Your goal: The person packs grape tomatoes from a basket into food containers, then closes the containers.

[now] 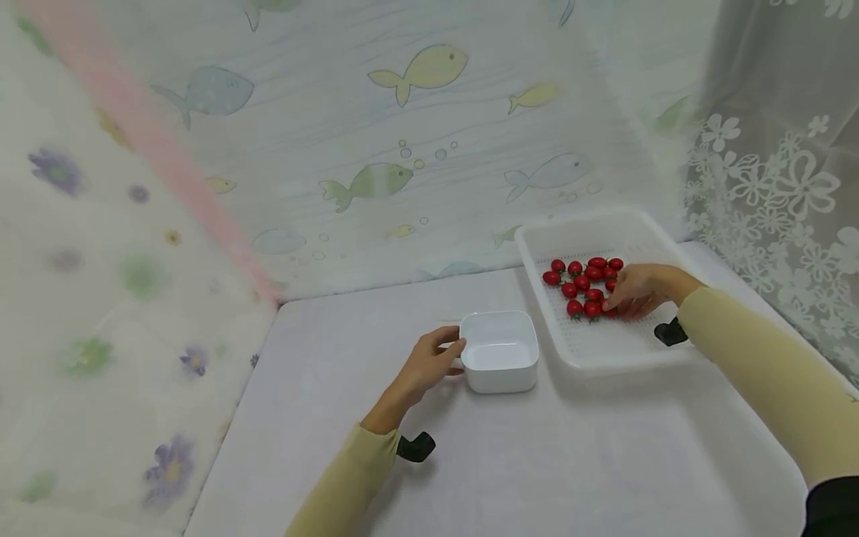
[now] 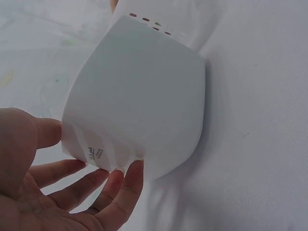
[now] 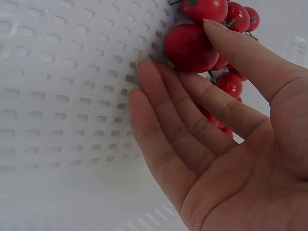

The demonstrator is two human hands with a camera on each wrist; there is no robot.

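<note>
In the head view, a white square bowl [image 1: 499, 377] stands on the white tabletop with nothing in it. My left hand [image 1: 429, 362] is at its left side, the thumb by the rim and the fingers against the outer wall. Small print shows on that wall of the bowl [image 2: 139, 91] in the left wrist view. To the right, my right hand [image 1: 637, 291] reaches into a white perforated basket [image 1: 570, 354]. Its thumb and forefinger pinch a red cherry tomato [image 3: 190, 48] at the near side of a cluster of cherry tomatoes [image 1: 581, 283].
Right of the bowl, with a narrow gap, sits the basket. A fish-print sheet [image 1: 429, 149] hangs behind the table [image 1: 322, 358], a flower-print sheet [image 1: 101, 298] at the left. Lace curtain [image 1: 772, 171] hangs at the right.
</note>
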